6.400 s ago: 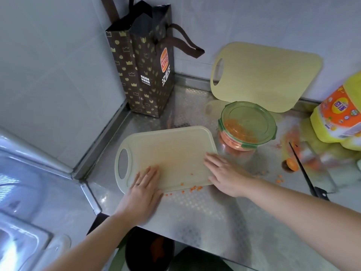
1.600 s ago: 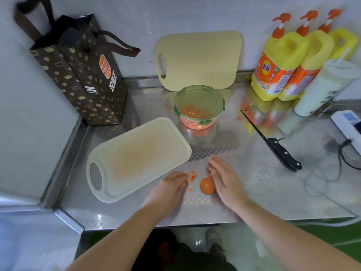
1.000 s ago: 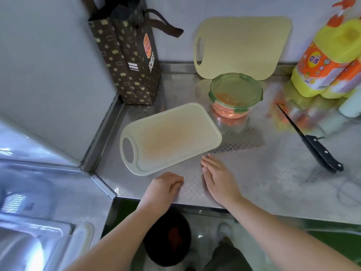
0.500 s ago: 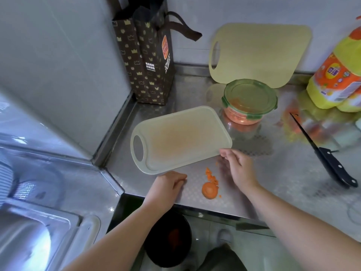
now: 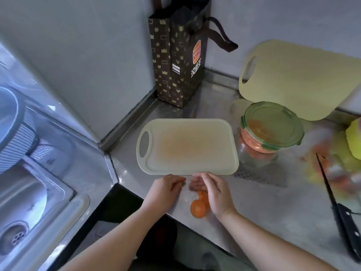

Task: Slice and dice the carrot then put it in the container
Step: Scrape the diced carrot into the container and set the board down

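**Carrot bits on the shiny desk**

A shiny grey metal desk (image 5: 273, 208) sits in the corner of a kitchen with plain pale walls (image 5: 78, 45). The metal has rows of tiny bumps. To the left is a steel sink (image 5: 39, 192) with a round drain (image 5: 15, 238).

A pale plastic cutting board (image 5: 187, 147) with a handle hole lies flat on the desk. Its middle is stained orange. Just to the right of it stands a round glass container (image 5: 271, 124) with a green clip lid. The lid is on, and diced carrot (image 5: 256, 148) shows through the glass. Behind it, a yellow-green cutting board (image 5: 300, 79) leans on the back wall. A tall dark brown paper bag with gold crowns (image 5: 175, 61) stands in the corner. A long knife with a black handle (image 5: 340, 210) lies far to the right, well apart from both hands. A blurry yellow bottle (image 5: 354, 137) peeks in at the right edge.

Both hands are at the near edge of the desk, just in front of the pale board. The left hand (image 5: 166, 189) has its fingers curled in, and I cannot tell if anything is inside. The right hand (image 5: 214, 192) is beside it with loose, blurry fingers that hold nothing. Right by its palm, on the bare metal, lie a round orange carrot end (image 5: 197, 209) and some small carrot bits (image 5: 203, 196).
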### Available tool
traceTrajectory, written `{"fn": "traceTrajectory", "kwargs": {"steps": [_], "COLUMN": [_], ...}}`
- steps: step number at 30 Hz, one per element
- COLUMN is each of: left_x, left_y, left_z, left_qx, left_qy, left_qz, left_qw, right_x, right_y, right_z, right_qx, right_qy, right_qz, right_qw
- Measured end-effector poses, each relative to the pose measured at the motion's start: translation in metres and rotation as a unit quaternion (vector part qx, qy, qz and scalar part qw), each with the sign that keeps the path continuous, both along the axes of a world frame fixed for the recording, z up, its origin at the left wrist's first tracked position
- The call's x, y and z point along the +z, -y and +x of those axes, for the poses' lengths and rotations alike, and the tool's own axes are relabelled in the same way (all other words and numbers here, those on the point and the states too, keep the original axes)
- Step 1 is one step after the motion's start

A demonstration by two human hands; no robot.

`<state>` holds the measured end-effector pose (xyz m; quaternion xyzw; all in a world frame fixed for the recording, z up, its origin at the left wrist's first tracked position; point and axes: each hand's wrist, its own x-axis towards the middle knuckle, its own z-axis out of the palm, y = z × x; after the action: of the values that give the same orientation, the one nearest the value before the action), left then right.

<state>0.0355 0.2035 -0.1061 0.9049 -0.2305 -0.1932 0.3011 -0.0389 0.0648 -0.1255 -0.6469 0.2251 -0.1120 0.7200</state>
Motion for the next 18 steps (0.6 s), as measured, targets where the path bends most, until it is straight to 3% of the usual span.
{"fn": "traceTrajectory", "kwargs": {"steps": [5, 12, 15, 18], "left_x": [-0.002, -0.008, -0.008, -0.012], "left_y": [0.026, 0.040, 0.029, 0.018], "left_z": [-0.019, -0.042, -0.052, -0.063], "left_qx": [0.077, 0.168, 0.258, 0.370], "left_qy": [-0.003, 0.003, 0.046, 0.077], "left_qz": [-0.031, -0.097, -0.123, -0.157], "left_qw": [0.997, 0.981, 0.957, 0.913], "right_x": [0.013, -0.006, -0.010, -0.015], "right_y": [0.041, 0.037, 0.025, 0.014], "right_z": [0.012, 0.006, 0.002, -0.003], "right_qx": [0.031, 0.101, 0.154, 0.212], "right_qy": [-0.020, -0.020, -0.001, 0.019], "right_qz": [0.069, 0.023, -0.001, -0.035], "right_qw": [0.997, 0.994, 0.988, 0.976]}}
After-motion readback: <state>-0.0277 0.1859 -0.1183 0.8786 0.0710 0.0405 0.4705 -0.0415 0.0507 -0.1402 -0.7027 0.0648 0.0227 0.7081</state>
